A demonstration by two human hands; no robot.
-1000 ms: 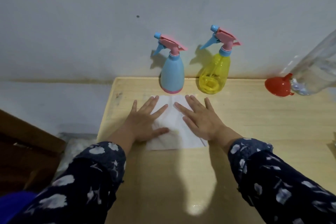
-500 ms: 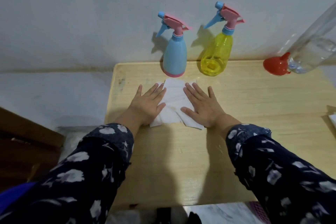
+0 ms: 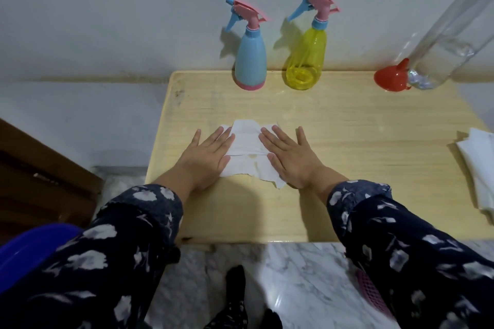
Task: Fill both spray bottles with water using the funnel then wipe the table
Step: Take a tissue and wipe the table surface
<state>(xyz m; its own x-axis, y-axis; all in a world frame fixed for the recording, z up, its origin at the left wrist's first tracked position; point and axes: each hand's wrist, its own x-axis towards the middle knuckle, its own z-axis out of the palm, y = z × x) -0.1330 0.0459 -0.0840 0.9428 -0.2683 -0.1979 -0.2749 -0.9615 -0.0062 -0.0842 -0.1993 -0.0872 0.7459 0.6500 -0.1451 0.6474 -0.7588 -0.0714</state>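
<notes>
Both hands lie flat, palms down, on a white paper towel (image 3: 247, 152) spread on the wooden table (image 3: 347, 141), nearer its left edge than its right. The left hand (image 3: 205, 155) presses the towel's left part with straight, slightly spread fingers; the right hand (image 3: 291, 157) presses its right part the same way. Neither grips anything.

Along the table's far edge, against the wall, stand the blue spray bottle (image 3: 250, 59) and, just to its right, the yellow spray bottle (image 3: 307, 59), both upright with pink trigger heads on. The yellow one is see-through; its water level cannot be told. At the far right corner a red funnel (image 3: 390, 79) lies beside a clear plastic bottle (image 3: 449, 40) with a little water at its base. More white paper towels (image 3: 478, 165) lie at the right edge.
</notes>
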